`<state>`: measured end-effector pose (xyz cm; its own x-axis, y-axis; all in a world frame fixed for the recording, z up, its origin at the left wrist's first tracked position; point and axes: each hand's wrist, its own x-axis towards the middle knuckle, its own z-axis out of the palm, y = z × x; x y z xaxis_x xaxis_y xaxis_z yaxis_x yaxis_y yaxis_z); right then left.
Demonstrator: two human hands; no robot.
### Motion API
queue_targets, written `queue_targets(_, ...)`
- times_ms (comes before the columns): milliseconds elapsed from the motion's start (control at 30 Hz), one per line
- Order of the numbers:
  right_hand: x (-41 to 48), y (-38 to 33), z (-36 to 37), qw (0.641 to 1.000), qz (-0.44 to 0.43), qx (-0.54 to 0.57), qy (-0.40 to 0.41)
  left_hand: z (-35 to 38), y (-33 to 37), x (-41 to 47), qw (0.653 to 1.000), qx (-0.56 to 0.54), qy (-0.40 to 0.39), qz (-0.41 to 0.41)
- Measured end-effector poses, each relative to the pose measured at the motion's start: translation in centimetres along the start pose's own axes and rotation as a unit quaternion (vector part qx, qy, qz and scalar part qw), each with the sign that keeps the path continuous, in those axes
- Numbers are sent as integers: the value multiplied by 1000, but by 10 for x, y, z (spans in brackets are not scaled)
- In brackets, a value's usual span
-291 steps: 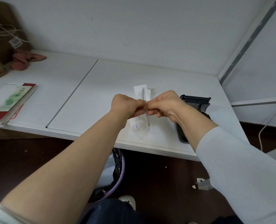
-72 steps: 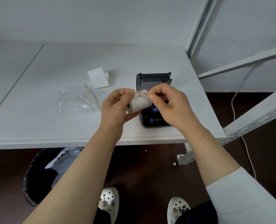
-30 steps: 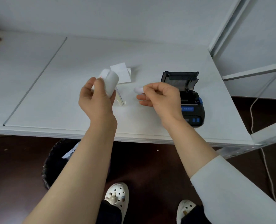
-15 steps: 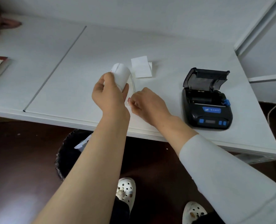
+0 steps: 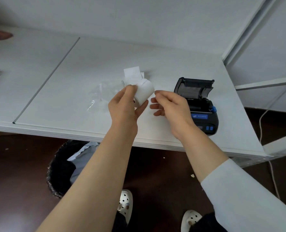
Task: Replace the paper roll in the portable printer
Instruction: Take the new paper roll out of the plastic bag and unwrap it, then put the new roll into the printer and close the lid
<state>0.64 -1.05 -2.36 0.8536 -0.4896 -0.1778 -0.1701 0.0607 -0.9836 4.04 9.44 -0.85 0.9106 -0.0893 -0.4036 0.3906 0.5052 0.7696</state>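
My left hand point(image 5: 124, 106) grips a white paper roll point(image 5: 144, 91) above the white table point(image 5: 75, 74). My right hand point(image 5: 170, 106) hovers just right of the roll, thumb and forefinger pinched near its edge; whether they hold anything I cannot tell. The black portable printer point(image 5: 200, 108) with blue buttons stands to the right, its lid up and its paper bay showing, partly hidden by my right hand.
An empty clear plastic bag point(image 5: 102, 94) lies left of my hands. A white slip of paper point(image 5: 132, 74) lies behind the roll. A bin with a black liner point(image 5: 62, 166) stands under the table. A white metal frame point(image 5: 249, 30) borders the right side.
My right hand has risen from the table beside the bag to the roll's right edge. My left hand with the roll has shifted right, toward the printer.
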Motion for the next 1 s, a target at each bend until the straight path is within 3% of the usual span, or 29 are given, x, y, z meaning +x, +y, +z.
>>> queue_targets(200,-15,-7,-25,992,38,120,19,9,-13,-7,992,91,-81,-23)
queue_targets(633,-20,-23,-71,999,39,2,30,30,-25,-18,969,179,-165,-35)
queue_targets(1000,-25,-24,-102,998,-3,25,55,54,-43,-28,964,171,-204,-19)
